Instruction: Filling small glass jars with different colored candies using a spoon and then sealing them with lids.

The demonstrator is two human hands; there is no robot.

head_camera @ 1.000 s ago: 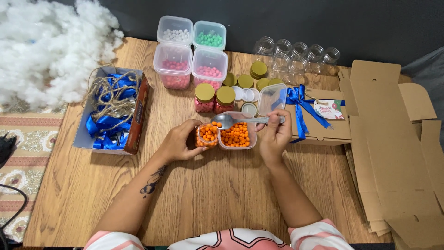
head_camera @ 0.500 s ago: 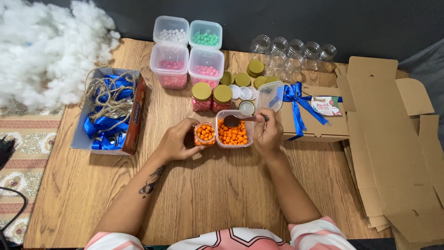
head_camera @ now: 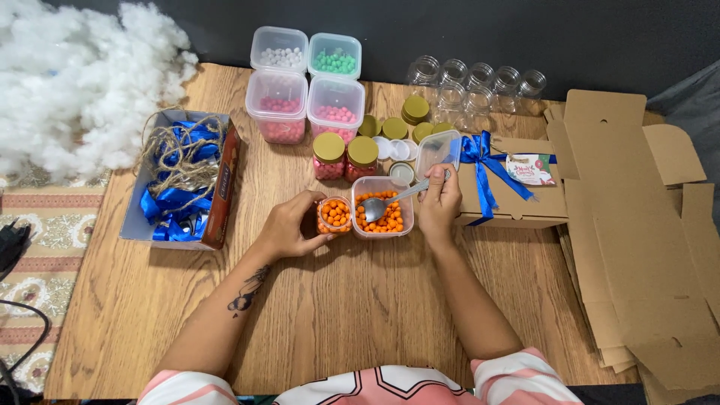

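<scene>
Since half a second ago the spoon [head_camera: 390, 199] has swung: its bowl now lies on the orange candies at the left of the square tub [head_camera: 383, 206], handle slanting up-right into the right hand [head_camera: 440, 202], which pinches the handle just right of the tub. Left hand [head_camera: 289, 227] unchanged, wrapped around the small jar [head_camera: 334, 215] of orange candies, which touches the tub's left side, mid-desk. Wooden desk [head_camera: 337, 300], plank grain. Just beyond the tub: two gold-lidded jars [head_camera: 346, 157] of pink candies, loose gold lids [head_camera: 415, 109], white lids [head_camera: 395, 149], a clear empty tub [head_camera: 437, 153]. Far: four tubs [head_camera: 307, 82] with white, green and pink candies; empty clear jars [head_camera: 480, 82] to their right. Left: box [head_camera: 180, 180] of twine and blue ribbon, white stuffing [head_camera: 75, 82] beyond it. Right: cardboard gift box [head_camera: 510, 199] with blue bow, flat cardboard sheets [head_camera: 637, 225]. Patterned rug [head_camera: 37, 247] at left, dark wall [head_camera: 600, 37] behind.
</scene>
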